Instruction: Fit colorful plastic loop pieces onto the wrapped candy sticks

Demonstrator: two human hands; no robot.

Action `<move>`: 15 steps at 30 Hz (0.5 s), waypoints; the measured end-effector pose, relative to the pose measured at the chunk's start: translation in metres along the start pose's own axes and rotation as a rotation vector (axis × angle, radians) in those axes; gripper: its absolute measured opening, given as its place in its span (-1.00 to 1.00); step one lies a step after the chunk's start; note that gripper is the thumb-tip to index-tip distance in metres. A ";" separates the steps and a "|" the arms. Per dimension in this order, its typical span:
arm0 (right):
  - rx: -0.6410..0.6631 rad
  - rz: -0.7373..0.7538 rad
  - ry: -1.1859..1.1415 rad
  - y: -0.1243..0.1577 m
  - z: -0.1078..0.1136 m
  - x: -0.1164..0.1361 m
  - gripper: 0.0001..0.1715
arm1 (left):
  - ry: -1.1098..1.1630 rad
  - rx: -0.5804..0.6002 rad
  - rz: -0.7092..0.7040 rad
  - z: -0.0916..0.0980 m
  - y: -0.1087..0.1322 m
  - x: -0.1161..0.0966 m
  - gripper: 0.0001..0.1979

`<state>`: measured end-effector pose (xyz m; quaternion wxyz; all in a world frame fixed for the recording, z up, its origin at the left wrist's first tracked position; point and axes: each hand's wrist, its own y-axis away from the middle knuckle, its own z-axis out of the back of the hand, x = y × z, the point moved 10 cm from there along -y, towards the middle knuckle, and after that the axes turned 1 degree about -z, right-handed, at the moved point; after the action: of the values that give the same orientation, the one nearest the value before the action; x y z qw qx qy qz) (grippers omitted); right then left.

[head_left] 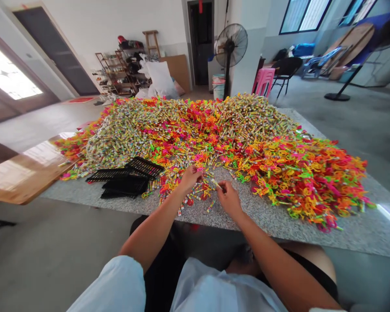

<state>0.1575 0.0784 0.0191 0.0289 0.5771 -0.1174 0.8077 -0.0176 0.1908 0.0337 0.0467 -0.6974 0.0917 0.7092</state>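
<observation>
Stick (pixel 216 183) in right hand (pixel 229 199) near edge (pixel 214 224)

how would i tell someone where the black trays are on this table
Start at the grey speckled table heaped with small bright plastic pieces. At the heap's near edge, left of the person's left hand, lie the black trays: flat, slatted, the only black things there.

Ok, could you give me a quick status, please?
Left hand touching pile edge. Right hand pinching a small stick. Black trays alongside, clear of hands.
</observation>
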 end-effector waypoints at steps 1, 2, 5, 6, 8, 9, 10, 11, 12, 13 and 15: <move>0.045 0.026 0.044 0.014 -0.006 0.000 -0.75 | 0.021 0.004 0.010 0.005 0.004 0.001 -0.71; 0.096 0.039 0.088 0.026 -0.013 -0.001 -0.76 | 0.048 0.004 0.019 0.009 0.008 0.003 -0.69; 0.182 0.033 0.169 0.049 -0.031 -0.010 -0.77 | 0.085 0.014 0.019 0.017 0.018 0.002 -0.63; 0.179 0.029 0.155 0.050 -0.033 -0.012 -0.78 | 0.068 0.023 -0.003 0.017 0.021 -0.001 -0.63; 0.152 0.007 0.042 0.045 -0.033 -0.014 -0.75 | 0.009 0.034 -0.064 0.016 0.027 -0.008 -0.63; 0.132 -0.005 -0.032 0.041 -0.030 -0.013 -0.73 | -0.032 0.027 -0.095 0.016 0.030 -0.012 -0.63; 0.106 -0.014 -0.100 0.036 -0.026 -0.010 -0.70 | -0.073 0.013 -0.120 0.015 0.033 -0.015 -0.64; 0.076 -0.017 -0.151 0.032 -0.019 -0.006 -0.68 | -0.111 -0.004 -0.141 0.014 0.036 -0.019 -0.64; 0.046 -0.015 -0.182 0.028 -0.012 0.000 -0.66 | -0.149 -0.023 -0.167 0.013 0.039 -0.024 -0.64; 0.020 -0.002 -0.195 0.025 -0.005 0.008 -0.64 | -0.189 -0.041 -0.204 0.011 0.042 -0.029 -0.64; -0.011 0.039 -0.195 0.021 0.009 0.027 -0.62 | -0.281 -0.061 -0.294 0.003 0.050 -0.043 -0.68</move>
<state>0.1530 0.0531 0.0441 0.0047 0.6502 -0.1354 0.7476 -0.0295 0.1447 0.0795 0.1409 -0.5985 -0.0397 0.7876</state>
